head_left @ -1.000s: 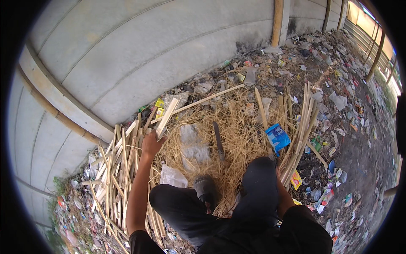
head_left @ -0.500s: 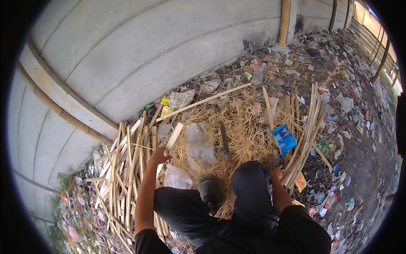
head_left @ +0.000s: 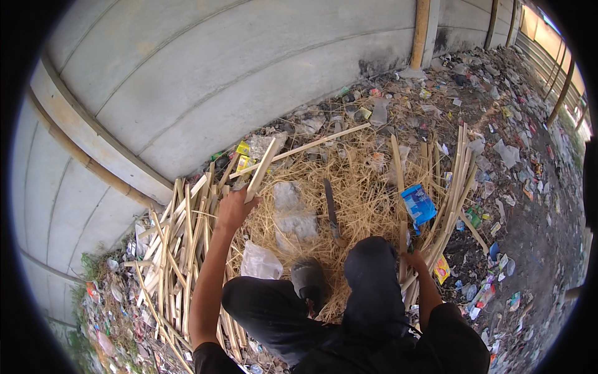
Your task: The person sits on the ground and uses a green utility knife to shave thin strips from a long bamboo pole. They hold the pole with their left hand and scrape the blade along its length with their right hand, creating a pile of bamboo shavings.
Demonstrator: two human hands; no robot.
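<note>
My left hand (head_left: 233,209) is closed round a short pale bamboo strip (head_left: 264,163), whose upper end points up and away from me. Left of that hand lies a big loose pile of bamboo strips (head_left: 187,249). My right hand (head_left: 415,261), beside my right knee, has its fingers curled round the near end of a long bamboo strip (head_left: 397,165); my knee partly covers the spot. Close by on the right is a bundle of long strips (head_left: 460,177). A dark machete-like blade (head_left: 330,206) lies on the shavings between my hands, its near end by my knee.
Straw-like shavings (head_left: 358,168) cover the ground ahead, with a grey block (head_left: 296,224) among them. A lone strip (head_left: 305,148) lies across the far side. A blue packet (head_left: 418,204) and a whitish plastic bag (head_left: 261,260) lie nearby. Litter surrounds everything; a concrete wall (head_left: 249,62) stands behind.
My left hand has risen and moved away from me, lifting its strip higher. My right hand has shifted slightly nearer to me, and the long strip's far end has moved slightly with it.
</note>
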